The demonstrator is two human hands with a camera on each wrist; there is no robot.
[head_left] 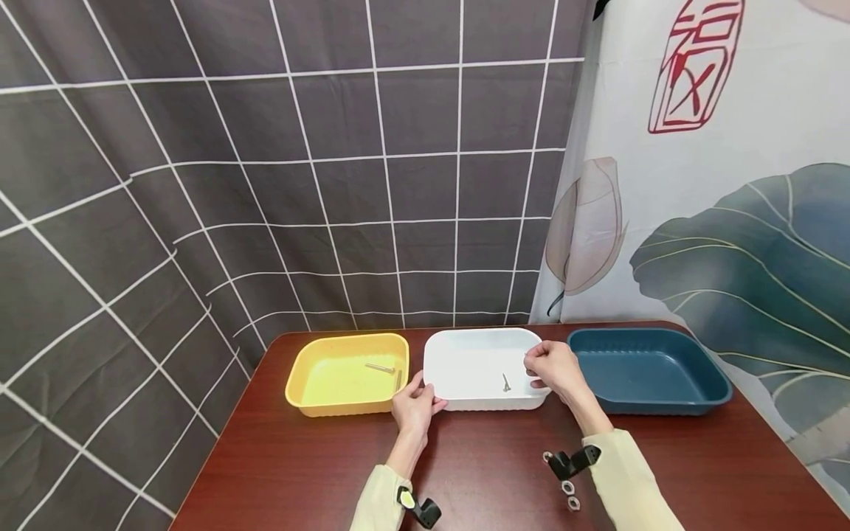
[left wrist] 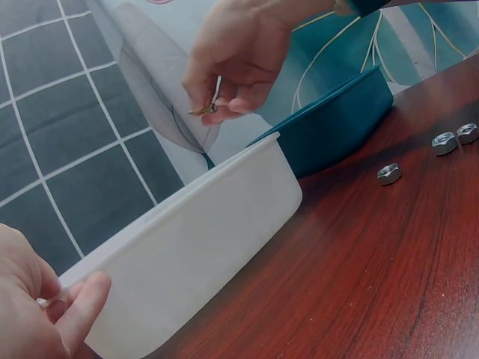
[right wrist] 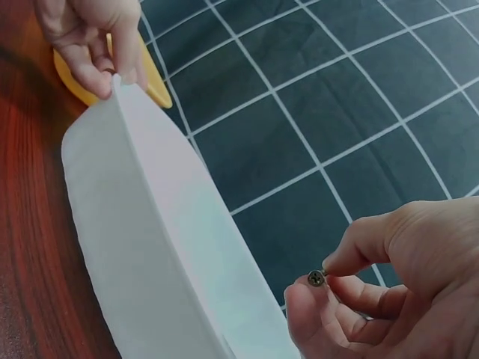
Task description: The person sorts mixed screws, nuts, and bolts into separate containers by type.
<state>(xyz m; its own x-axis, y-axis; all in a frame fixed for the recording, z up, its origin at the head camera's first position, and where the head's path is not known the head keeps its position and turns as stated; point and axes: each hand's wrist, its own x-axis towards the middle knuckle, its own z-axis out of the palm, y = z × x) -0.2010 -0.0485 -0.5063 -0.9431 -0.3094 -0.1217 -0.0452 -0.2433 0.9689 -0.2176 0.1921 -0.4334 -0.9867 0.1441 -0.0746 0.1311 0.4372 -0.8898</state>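
My left hand point(head_left: 415, 405) pinches the rim of a white plastic tray point(head_left: 458, 405) at its front left corner, thumb outside the wall. Over that tray's right end, my right hand point(head_left: 553, 365) pinches a screw point(right wrist: 316, 279) between thumb and fingertips. The screw's cross-slotted head faces the right wrist camera, and the fingers hide part of its shank. Inside the white tray, near its front right, lies another small screw point(head_left: 506, 383). The left wrist view shows the held screw point(left wrist: 214, 108) above the white rim.
A yellow tray point(head_left: 312, 410) with long metal bolts point(head_left: 380, 367) stands on the left. On the right stands a dark blue tray point(head_left: 657, 408). Several hex nuts point(left wrist: 389, 174) lie on the red-brown table point(head_left: 491, 472) near my right forearm. A grey checked curtain point(head_left: 425, 184) hangs behind.
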